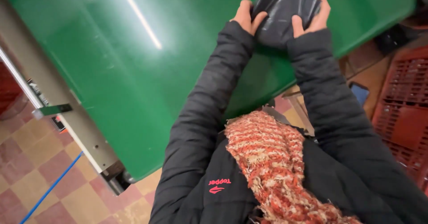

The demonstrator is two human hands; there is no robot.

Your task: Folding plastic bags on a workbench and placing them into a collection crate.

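While both hands grip it, left hand [248, 17] and right hand [312, 19] clamp opposite sides of a black plastic package [285, 10] near the green table's [133, 63] far edge.

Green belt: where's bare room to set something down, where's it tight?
The green belt is bare between its grey side rail and the left hand. It is crowded at the far right, where both hands, the right hand included, grip a black plastic package. Off the belt, red crates fill the right side.
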